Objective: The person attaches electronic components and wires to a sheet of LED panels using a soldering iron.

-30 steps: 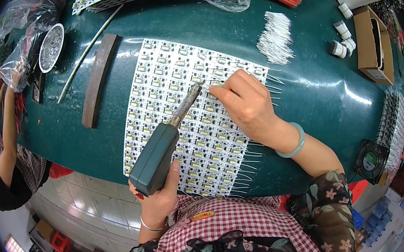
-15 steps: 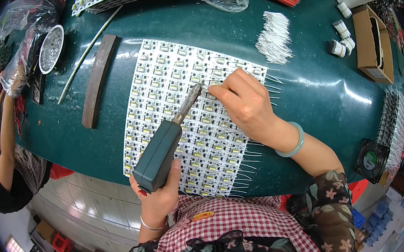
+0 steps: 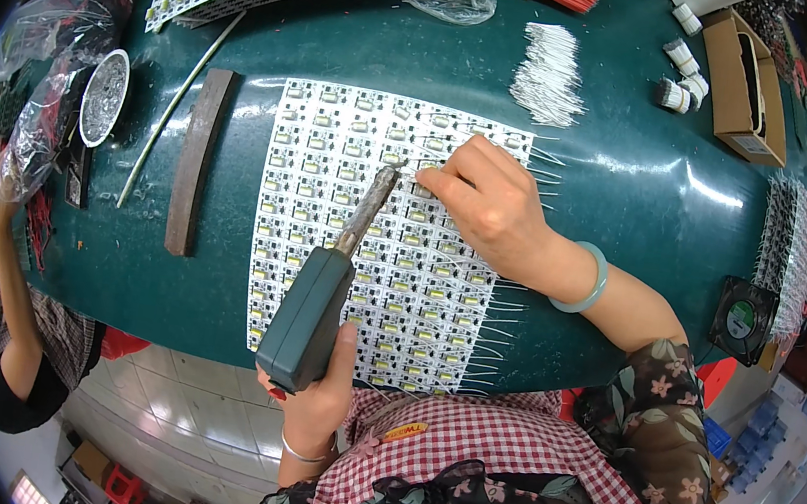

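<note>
Hand L (image 3: 315, 397): fingers gripping sldr. iron (image 3: 307, 316) | Hand R (image 3: 493, 208): fingers pinched over LED bd. (image 3: 410, 283), held item unclear

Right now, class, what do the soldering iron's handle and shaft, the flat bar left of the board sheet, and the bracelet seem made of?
Handle: likely plastic, dark green and fairly matte, with a boxy, moulded look.
Shaft: probably metal, grey with a mottled, worn surface.
Flat bar: dull brown; wood or rusty metal, unclear.
Bracelet: smooth, pale green, perhaps stone or glass.
</note>
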`<state>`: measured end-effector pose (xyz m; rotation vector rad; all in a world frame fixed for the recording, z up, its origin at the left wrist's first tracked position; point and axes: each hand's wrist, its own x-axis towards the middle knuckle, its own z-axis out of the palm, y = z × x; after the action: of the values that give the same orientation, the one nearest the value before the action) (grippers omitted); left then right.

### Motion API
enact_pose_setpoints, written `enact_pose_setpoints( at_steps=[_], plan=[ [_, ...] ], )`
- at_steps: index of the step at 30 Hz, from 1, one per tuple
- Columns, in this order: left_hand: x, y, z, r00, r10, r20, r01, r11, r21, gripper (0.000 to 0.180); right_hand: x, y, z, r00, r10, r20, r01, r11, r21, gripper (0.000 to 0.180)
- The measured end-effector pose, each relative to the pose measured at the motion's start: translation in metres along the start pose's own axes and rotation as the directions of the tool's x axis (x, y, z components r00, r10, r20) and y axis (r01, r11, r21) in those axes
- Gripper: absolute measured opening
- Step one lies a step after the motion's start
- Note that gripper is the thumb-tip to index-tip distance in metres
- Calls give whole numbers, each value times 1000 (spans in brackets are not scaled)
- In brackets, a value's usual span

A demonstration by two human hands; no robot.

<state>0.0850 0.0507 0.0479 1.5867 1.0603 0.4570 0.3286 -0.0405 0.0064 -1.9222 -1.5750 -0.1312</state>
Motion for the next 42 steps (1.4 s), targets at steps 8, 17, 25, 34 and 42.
enact_pose_setpoints(
  at_steps=[8,17,25,34,42],
  plan=[
    [2,4,6,998,-56,20,56,998,0,19,-1,0,1,1000,5,18,-4,1000,-15,21],
    [-1,6,4,1000,-11,-26,11,1000,12,24,1,0,0,1000,-8,8,8,1000,-9,20],
    [-2,9,2,999,-22,-26,21,1000,-21,26,-2,0,2,1000,3,14,-3,1000,-8,19],
    [-3,5,1,997,-32,-65,28,998,-55,25,-3,-4,-11,998,33,44,-31,999,-35,20],
    [-3,1,-1,997,-42,-61,39,998,-44,25,3,-8,-24,999,28,14,-29,999,20,22]
  ],
)
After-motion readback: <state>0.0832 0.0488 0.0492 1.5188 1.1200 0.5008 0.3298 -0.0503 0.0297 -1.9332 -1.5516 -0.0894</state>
